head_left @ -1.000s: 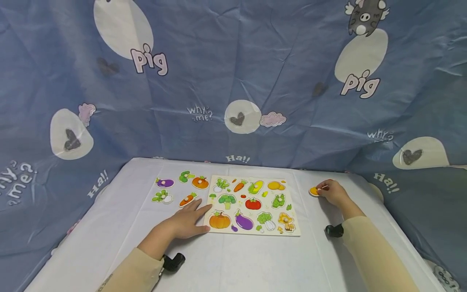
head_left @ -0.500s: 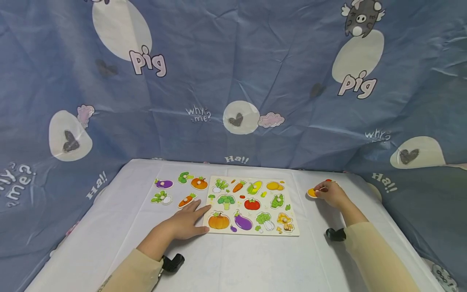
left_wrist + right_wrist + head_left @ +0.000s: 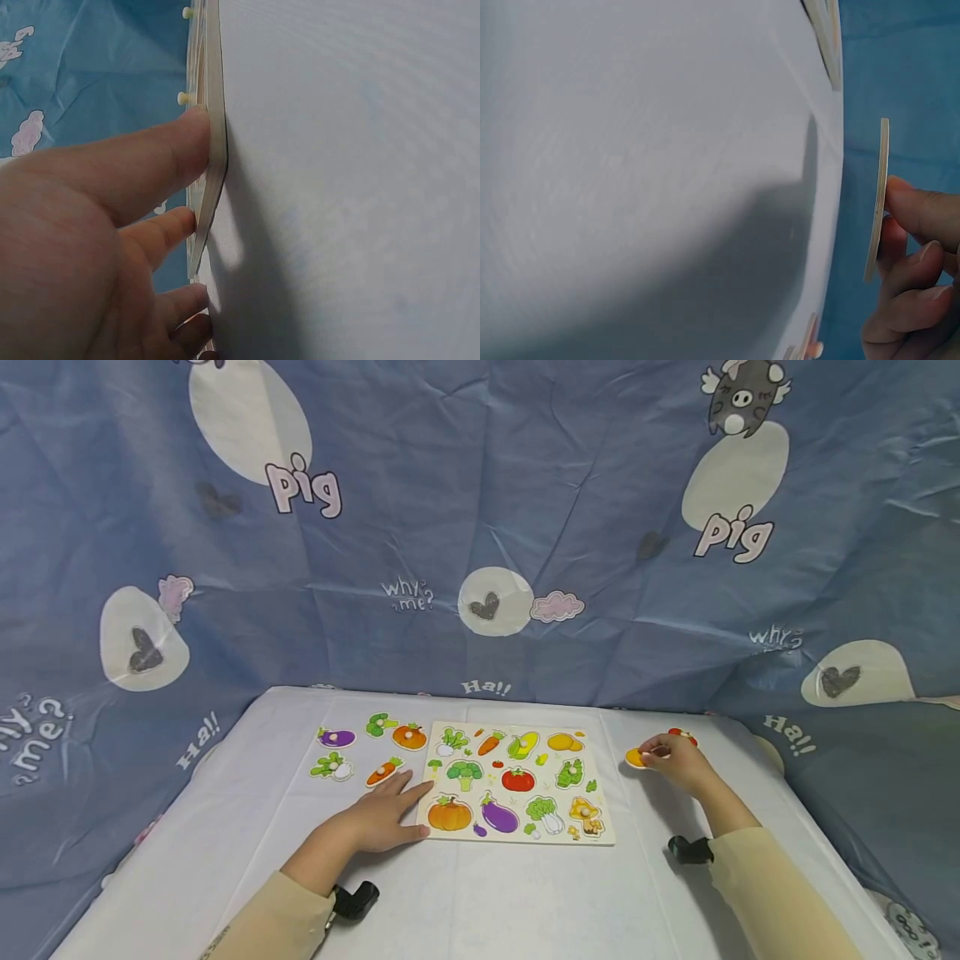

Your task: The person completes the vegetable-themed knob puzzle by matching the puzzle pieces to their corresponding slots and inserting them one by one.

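Observation:
My right hand (image 3: 681,764) pinches a flat yellow-orange puzzle piece (image 3: 635,758) to the right of the board. In the right wrist view this piece (image 3: 879,202) is edge-on, held off the table between thumb and fingers. A white puzzle board (image 3: 491,839) printed with vegetables lies mid-table. At its left edge rests my left hand (image 3: 378,820), fingers spread. The left wrist view has that thumb (image 3: 169,150) touching the board's edge (image 3: 217,90). Knobbed pieces such as the corn (image 3: 523,745) and the mushroom (image 3: 587,816) sit in the board.
Left of the board lie loose pieces: an eggplant (image 3: 336,738), broccoli (image 3: 380,724), pumpkin (image 3: 409,737), turnip (image 3: 331,767) and carrot (image 3: 385,772). A red piece (image 3: 684,737) lies behind my right hand, partly hidden. A blue printed cloth (image 3: 420,527) hangs behind the table.
My right hand has moved slightly left toward the board with the yellow-orange puzzle piece, uncovering more of the red piece behind. My left hand has stayed at the board's edge.

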A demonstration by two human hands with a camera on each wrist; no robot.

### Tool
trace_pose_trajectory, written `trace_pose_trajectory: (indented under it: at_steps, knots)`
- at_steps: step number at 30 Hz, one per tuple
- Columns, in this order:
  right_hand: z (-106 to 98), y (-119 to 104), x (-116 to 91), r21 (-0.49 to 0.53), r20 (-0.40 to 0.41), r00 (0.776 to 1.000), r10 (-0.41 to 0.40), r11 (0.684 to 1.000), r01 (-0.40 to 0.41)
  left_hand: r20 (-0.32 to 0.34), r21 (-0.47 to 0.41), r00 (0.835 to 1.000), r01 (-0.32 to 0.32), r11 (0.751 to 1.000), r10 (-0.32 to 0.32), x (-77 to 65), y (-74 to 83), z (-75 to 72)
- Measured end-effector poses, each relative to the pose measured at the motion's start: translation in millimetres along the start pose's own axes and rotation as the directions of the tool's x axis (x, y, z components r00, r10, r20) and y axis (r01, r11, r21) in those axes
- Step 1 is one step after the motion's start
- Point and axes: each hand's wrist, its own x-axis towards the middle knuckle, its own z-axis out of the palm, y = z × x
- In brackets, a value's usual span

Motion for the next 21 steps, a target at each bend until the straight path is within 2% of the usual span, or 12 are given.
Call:
trace_pose_trajectory:
  at_steps: [10, 15, 21]
  knots:
    - [5.3, -19.4, 0.1, 0.03, -0.005, 0.999, -0.036, 0.999, 0.036, 0.008, -0.004, 1.0, 0.0, 1.0, 0.0, -0.8, 0.6, -1.3]
    - [8.0, -32.7, 1.4, 0.022, 0.002, 1.0, -0.012, 1.0, 0.012, 0.005, -0.008, 1.0, 0.003, 1.0, -0.003, -0.4, 1.5, -1.9]
    - [11.0, -44.9, 6.5, 0.034, 0.014, 0.999, -0.031, 0.999, 0.03, 0.006, -0.006, 1.0, 0.012, 1.0, -0.012, 1.3, 0.1, 0.5]
